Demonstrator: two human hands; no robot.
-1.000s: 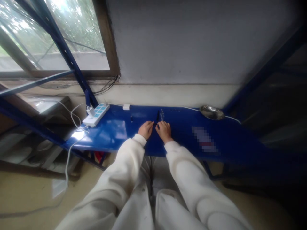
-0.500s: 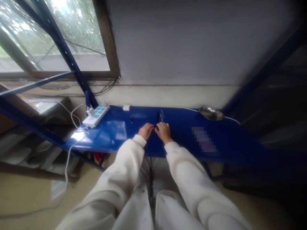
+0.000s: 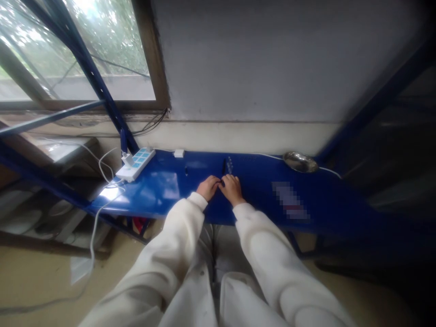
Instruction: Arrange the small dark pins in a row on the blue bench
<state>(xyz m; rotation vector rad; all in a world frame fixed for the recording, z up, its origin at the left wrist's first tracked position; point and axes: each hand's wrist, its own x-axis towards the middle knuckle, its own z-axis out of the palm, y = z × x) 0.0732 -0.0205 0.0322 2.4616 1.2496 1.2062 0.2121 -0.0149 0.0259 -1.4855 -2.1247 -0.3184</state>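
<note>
My left hand point(image 3: 208, 187) and my right hand point(image 3: 232, 189) meet over the blue table point(image 3: 200, 159), fingertips nearly touching. Between them is a small dark object point(image 3: 221, 182), pinched by the fingers of both hands and too small to name. Just beyond my right hand lies a thin black stick-like item point(image 3: 224, 166). Beside it is a row of small clear round pieces point(image 3: 230, 164). A tiny dark piece point(image 3: 186, 171) rests to the left of my hands.
At the left stands a white power strip point(image 3: 136, 164) with a plug and cables. A white adapter point(image 3: 179, 153) sits by the back edge. Toward the back right is a shiny metal bowl-like object point(image 3: 300, 162) with a white cable. A pixelated flat item point(image 3: 291, 200) lies at the right.
Both hands stay in nearly the same place with small finger shifts around the dark object. The other things on the table have not moved.
</note>
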